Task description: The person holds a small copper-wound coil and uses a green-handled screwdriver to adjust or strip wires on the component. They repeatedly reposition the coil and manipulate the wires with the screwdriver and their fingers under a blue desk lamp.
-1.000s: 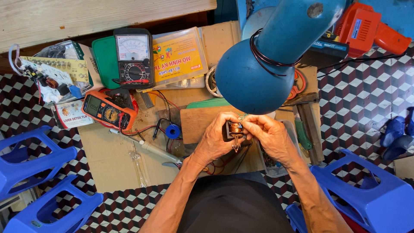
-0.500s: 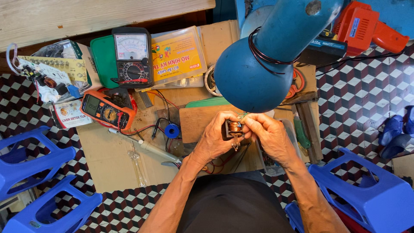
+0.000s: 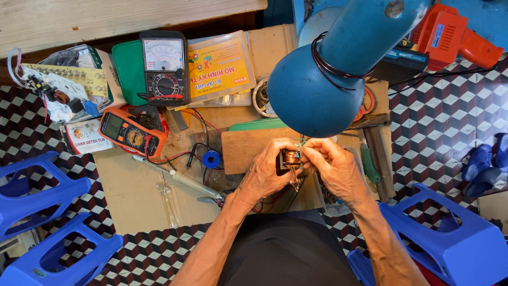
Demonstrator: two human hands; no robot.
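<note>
The left hand [image 3: 264, 172] grips a small copper-wound coil part [image 3: 290, 158] above the wooden board [image 3: 246, 148], and the right hand [image 3: 333, 169] pinches its top. The fine winding could tear if the pinch slips. The blue lamp shade [image 3: 312, 95] crowds the view from above; an orange multimeter [image 3: 129, 132] lies well apart.

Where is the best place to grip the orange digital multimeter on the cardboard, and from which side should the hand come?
Probably across the narrow middle of the orange multimeter, from above. It lies flat, face up and tilted, and its long rubbery edges look mostly free, so fingers could close on them. Its lower right end is less suitable, because red and black leads trail from there beside the soldering iron.
</note>
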